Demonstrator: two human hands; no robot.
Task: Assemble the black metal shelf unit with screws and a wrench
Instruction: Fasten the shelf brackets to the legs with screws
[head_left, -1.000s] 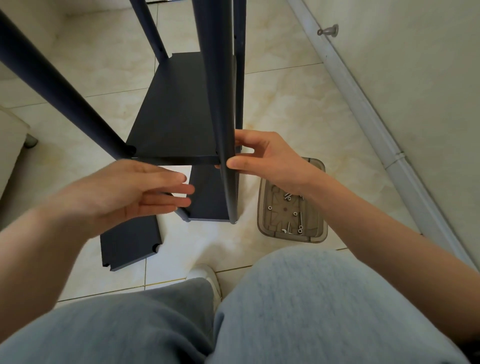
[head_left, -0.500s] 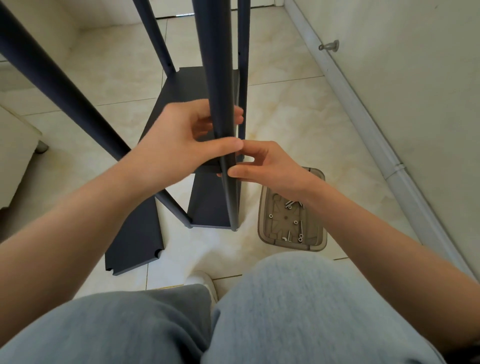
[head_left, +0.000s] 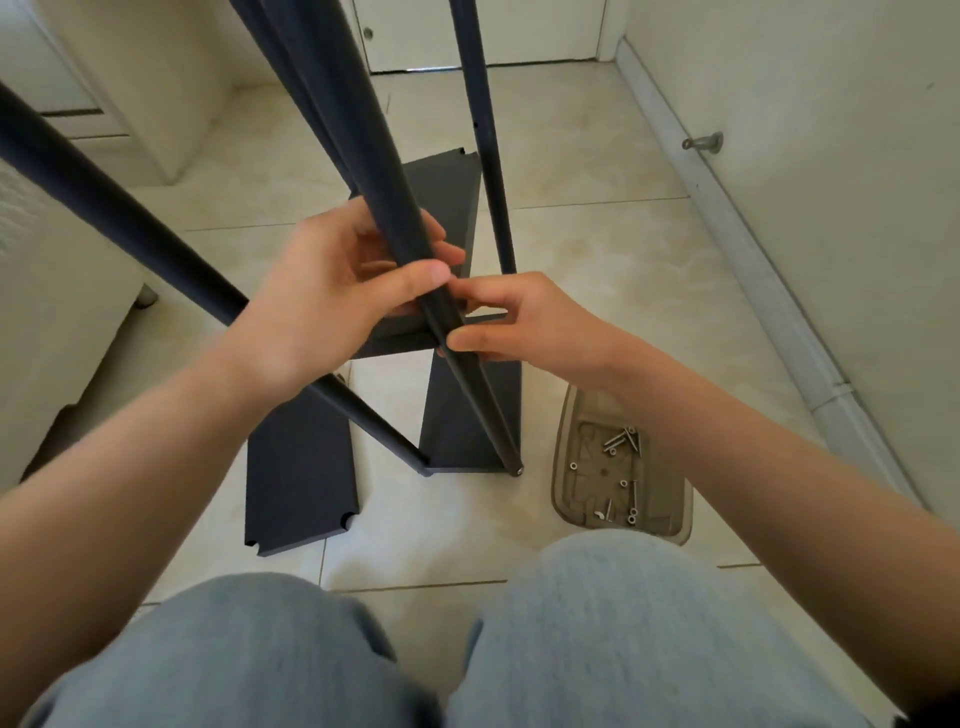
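This was a home interior. Beige floor tiles (head_left: 597, 249) met a white door (head_left: 415, 36) at top centre.

Both arms reach up from the bottom corners to mid-frame. The left hand (head_left: 332, 296) curls round a pole (head_left: 392, 208). The right hand (head_left: 524, 327) pinches it just below.

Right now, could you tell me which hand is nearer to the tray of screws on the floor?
Right. The right hand pinches the post just up-left of the tray; the left hand grips the same post farther left.
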